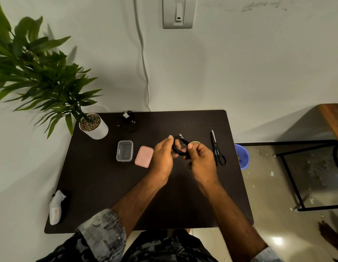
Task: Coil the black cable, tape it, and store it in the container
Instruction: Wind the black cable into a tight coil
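A black cable (180,146), wound into a small coil, is held above the middle of the dark table (100,186). My left hand (163,156) grips the coil's left side and my right hand (201,159) pinches its right side. Behind my right hand a roll of tape (194,142) peeks out, mostly hidden. A clear plastic container (124,150) stands open to the left, with its pink lid (144,156) lying beside it. Black scissors (217,149) lie to the right of my hands.
A potted plant in a white pot (93,125) stands at the back left corner. Another small cable bundle (129,121) lies at the back. A white and black object (57,206) rests at the front left edge. A blue bin (242,156) sits on the floor to the right.
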`<state>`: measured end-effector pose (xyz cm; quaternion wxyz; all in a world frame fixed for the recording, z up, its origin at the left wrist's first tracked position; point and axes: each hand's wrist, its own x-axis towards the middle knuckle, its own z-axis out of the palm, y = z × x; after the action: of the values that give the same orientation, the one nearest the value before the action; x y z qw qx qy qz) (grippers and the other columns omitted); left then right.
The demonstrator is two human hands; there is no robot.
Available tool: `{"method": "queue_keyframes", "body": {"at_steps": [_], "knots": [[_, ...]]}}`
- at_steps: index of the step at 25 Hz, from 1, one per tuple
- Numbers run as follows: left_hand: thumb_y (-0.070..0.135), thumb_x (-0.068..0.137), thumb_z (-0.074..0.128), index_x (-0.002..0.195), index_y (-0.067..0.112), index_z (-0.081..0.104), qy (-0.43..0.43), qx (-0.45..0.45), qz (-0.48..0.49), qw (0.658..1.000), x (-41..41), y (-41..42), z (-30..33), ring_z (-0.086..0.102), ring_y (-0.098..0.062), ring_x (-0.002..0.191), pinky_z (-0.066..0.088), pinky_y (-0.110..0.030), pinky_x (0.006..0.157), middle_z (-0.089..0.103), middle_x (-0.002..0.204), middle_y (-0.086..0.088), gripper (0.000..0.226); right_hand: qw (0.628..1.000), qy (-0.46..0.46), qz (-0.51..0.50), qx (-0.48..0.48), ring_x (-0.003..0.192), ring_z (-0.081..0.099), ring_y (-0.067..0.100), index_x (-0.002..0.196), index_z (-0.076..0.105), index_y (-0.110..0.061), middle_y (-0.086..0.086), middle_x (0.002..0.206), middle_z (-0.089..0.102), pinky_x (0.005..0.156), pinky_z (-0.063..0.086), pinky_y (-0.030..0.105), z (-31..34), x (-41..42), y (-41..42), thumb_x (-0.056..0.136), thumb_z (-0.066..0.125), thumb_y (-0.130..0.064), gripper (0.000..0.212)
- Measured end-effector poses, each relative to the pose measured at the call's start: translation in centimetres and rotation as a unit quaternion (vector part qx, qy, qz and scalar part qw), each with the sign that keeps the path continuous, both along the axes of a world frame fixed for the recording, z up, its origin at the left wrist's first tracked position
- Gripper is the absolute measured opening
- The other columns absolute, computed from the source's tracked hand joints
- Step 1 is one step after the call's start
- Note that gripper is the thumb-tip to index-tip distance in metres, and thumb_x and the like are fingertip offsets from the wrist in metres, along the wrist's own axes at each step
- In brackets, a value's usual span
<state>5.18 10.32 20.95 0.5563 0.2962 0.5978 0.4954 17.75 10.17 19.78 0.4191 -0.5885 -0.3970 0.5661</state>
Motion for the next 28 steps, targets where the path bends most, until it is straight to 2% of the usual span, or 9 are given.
{"method": "queue_keyframes", "body": {"at_steps": [3, 6, 8, 10, 13, 18, 21, 25, 28], "knots": [[0.027, 0.109, 0.04, 0.09, 0.017, 0.07, 0.003, -0.057, 0.018, 0.998, -0.1, -0.6, -0.1, 0.07, -0.025, 0.093, 0.051, -0.036, 0.075, 0.074, 0.091, 0.001, 0.037, 0.993, -0.103, -0.01, 0.065, 0.077, 0.072, 0.011, 0.096, 0.074, -0.021, -0.002, 0.084, 0.078, 0.071, 0.057, 0.027, 0.3, 0.8, 0.6, 0.104, 0.065, -0.022, 0.012], [0.039, 0.11, 0.037, 0.111, 0.017, 0.072, 0.008, -0.13, -0.034, 0.991, -0.4, -1.0, -0.7, 0.071, -0.02, 0.093, 0.052, -0.038, 0.082, 0.078, 0.104, -0.003, 0.041, 0.953, -0.254, 0.097, 0.133, 0.083, 0.069, 0.002, 0.097, 0.075, -0.022, -0.01, 0.086, 0.074, 0.07, 0.051, 0.01, 1.0, 2.4, 1.0, 0.102, 0.068, -0.022, 0.008], [0.051, 0.106, 0.04, 0.117, 0.024, 0.068, 0.092, -0.091, -0.069, 0.989, -0.8, -1.3, -1.9, 0.071, -0.018, 0.105, 0.054, -0.041, 0.096, 0.076, 0.115, -0.003, 0.041, 0.909, -0.325, 0.193, 0.176, 0.082, 0.061, -0.009, 0.095, 0.074, -0.021, -0.016, 0.084, 0.066, 0.069, 0.042, 0.002, 1.5, 3.3, 1.2, 0.1, 0.07, -0.021, 0.007], [0.055, 0.101, 0.042, 0.115, 0.03, 0.067, 0.213, 0.015, -0.134, 0.968, -1.4, -1.6, -2.9, 0.07, -0.013, 0.106, 0.057, -0.042, 0.096, 0.075, 0.112, 0.004, 0.038, 0.885, -0.348, 0.251, 0.183, 0.078, 0.058, -0.012, 0.093, 0.074, -0.022, -0.022, 0.077, 0.059, 0.069, 0.04, 0.0, 1.5, 3.7, 1.2, 0.099, 0.072, -0.021, 0.007], [0.043, 0.107, 0.044, 0.113, 0.025, 0.068, 0.291, 0.04, -0.272, 0.916, -1.8, -2.2, -3.2, 0.072, -0.01, 0.094, 0.06, -0.043, 0.088, 0.075, 0.098, 0.006, 0.03, 0.891, -0.32, 0.284, 0.15, 0.078, 0.065, -0.011, 0.091, 0.076, -0.025, -0.019, 0.076, 0.066, 0.068, 0.046, 0.002, 0.3, 4.0, 0.9, 0.098, 0.074, -0.024, 0.007], [0.04, 0.11, 0.039, 0.091, 0.029, 0.07, 0.288, -0.067, -0.375, 0.878, -2.7, -1.3, -3.5, 0.068, -0.014, 0.083, 0.057, -0.046, 0.09, 0.07, 0.083, 0.006, 0.038, 0.93, -0.253, 0.254, 0.084, 0.081, 0.075, -0.001, 0.094, 0.077, -0.024, -0.013, 0.081, 0.078, 0.075, 0.058, 0.015, -2.7, 3.9, 0.1, 0.094, 0.078, -0.021, 0.003], [0.036, 0.111, 0.038, 0.088, 0.024, 0.071, 0.225, -0.099, -0.383, 0.89, -2.8, -0.6, -4.0, 0.059, -0.009, 0.08, 0.05, -0.034, 0.083, 0.068, 0.083, 0.007, 0.041, 0.951, -0.206, 0.226, 0.049, 0.079, 0.076, 0.005, 0.091, 0.072, -0.021, -0.005, 0.083, 0.08, 0.074, 0.061, 0.026, -4.0, 4.1, 0.4, 0.093, 0.08, -0.018, 0.009], [0.037, 0.109, 0.044, 0.085, 0.021, 0.067, 0.066, -0.192, -0.3, 0.932, -2.1, -0.3, -5.0, 0.054, -0.011, 0.077, 0.043, -0.031, 0.072, 0.06, 0.077, 0.004, 0.037, 0.968, -0.073, 0.237, 0.036, 0.077, 0.079, 0.009, 0.093, 0.07, -0.006, 0.003, 0.083, 0.082, 0.066, 0.058, 0.02, -4.9, 4.3, 1.4, 0.096, 0.073, -0.003, 0.006], [0.035, 0.109, 0.044, 0.083, 0.022, 0.064, 0.075, -0.208, -0.295, 0.93, -1.8, 0.1, -6.1, 0.054, -0.014, 0.082, 0.043, -0.032, 0.074, 0.061, 0.083, 0.001, 0.036, 0.97, -0.044, 0.238, 0.003, 0.082, 0.08, 0.024, 0.097, 0.07, 0.004, 0.016, 0.089, 0.082, 0.068, 0.062, 0.031, -6.5, 5.0, 2.4, 0.096, 0.074, -0.005, 0.01]]}}
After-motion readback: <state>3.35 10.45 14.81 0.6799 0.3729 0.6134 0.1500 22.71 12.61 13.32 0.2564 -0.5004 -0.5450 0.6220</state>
